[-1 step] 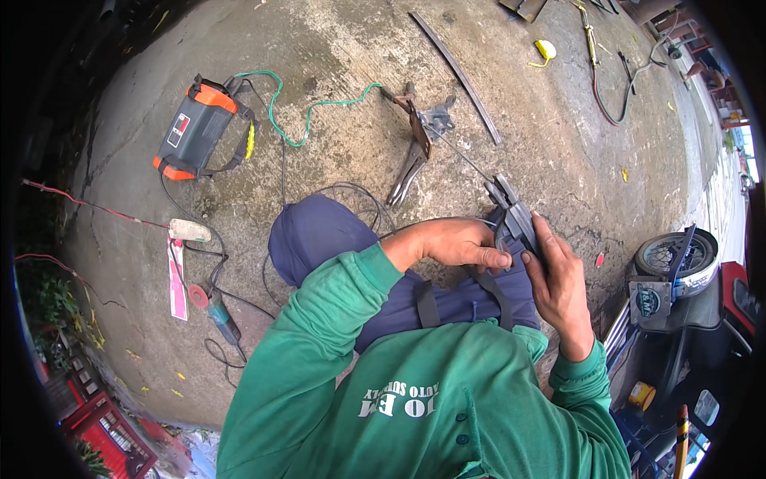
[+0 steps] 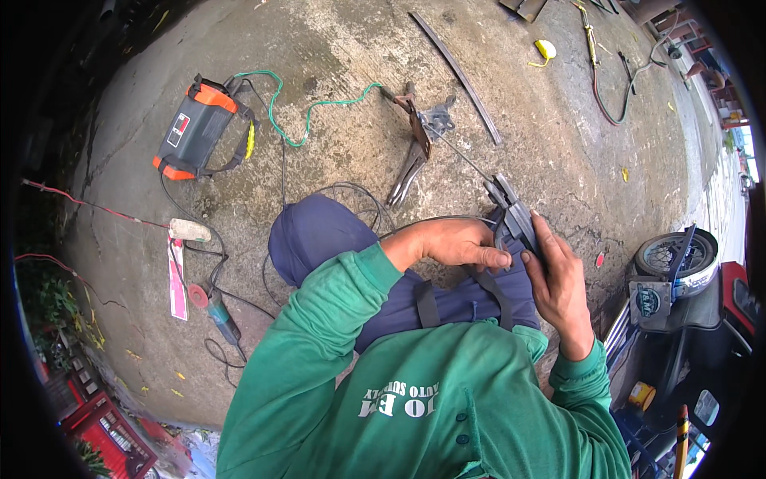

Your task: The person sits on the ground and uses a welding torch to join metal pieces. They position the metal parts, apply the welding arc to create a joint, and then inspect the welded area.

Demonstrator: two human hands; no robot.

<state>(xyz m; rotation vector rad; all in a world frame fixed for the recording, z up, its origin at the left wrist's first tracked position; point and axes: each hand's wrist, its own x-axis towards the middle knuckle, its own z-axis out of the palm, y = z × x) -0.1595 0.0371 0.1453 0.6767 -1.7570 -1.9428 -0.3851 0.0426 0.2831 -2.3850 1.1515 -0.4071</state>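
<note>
My right hand (image 2: 560,289) grips a dark welding electrode holder (image 2: 517,219), its fingers closed along the right side. A thin welding rod (image 2: 464,153) sticks out of the holder's jaws toward a grey metal part (image 2: 439,118) on the concrete. Against the holder's left side is my left hand (image 2: 461,243), curled, thumb pointing right; its fingertips are hidden, so what it grips cannot be made out. Beside the grey part stands a rusty metal bracket (image 2: 418,134). Locking pliers (image 2: 408,172) reach down from it, and an earth clamp (image 2: 396,97) with a green cable is at its top.
An orange-and-grey welding machine (image 2: 195,132) lies at far left. Nearer are an angle grinder (image 2: 219,315) and a white extension socket (image 2: 190,231). Beyond the workpiece lie a long metal strip (image 2: 459,78), a yellow tape measure (image 2: 545,51) and a gas torch (image 2: 590,44). A wheeled vehicle (image 2: 678,259) stands right.
</note>
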